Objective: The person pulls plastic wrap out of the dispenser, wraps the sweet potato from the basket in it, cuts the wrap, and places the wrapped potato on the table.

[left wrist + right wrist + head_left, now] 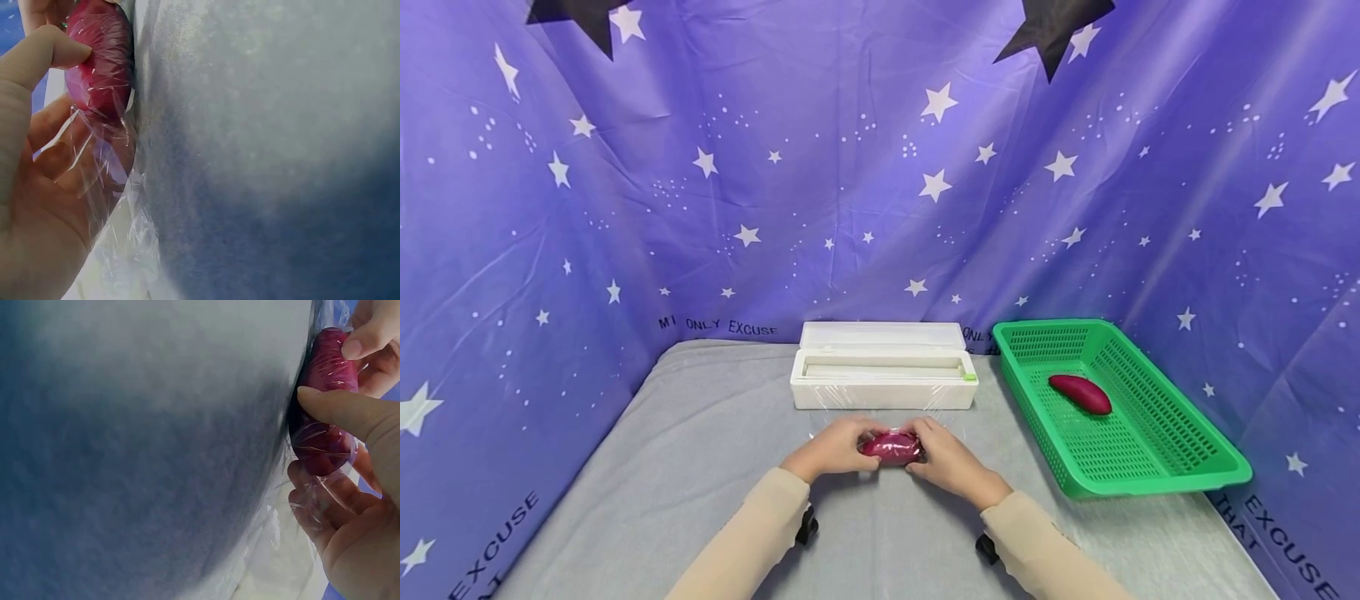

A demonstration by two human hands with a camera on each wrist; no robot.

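Sleeves (748,533), hands (833,447) (952,462) gripping wrapped vegetable (893,448), basket (1168,485) — another vegetable (1081,394) inside, open box (883,397)

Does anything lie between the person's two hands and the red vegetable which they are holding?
Yes, clear film: it wraps the red vegetable, and the left hand and right hand hold it through this layer. Nothing else visible stands between.

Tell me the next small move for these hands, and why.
Probably a small roll of the film-covered sweet potato toward the white dispenser box. The left hand and right hand hold it between them; clear film covers it and seems to run on to the box, so rolling should wrap it further.
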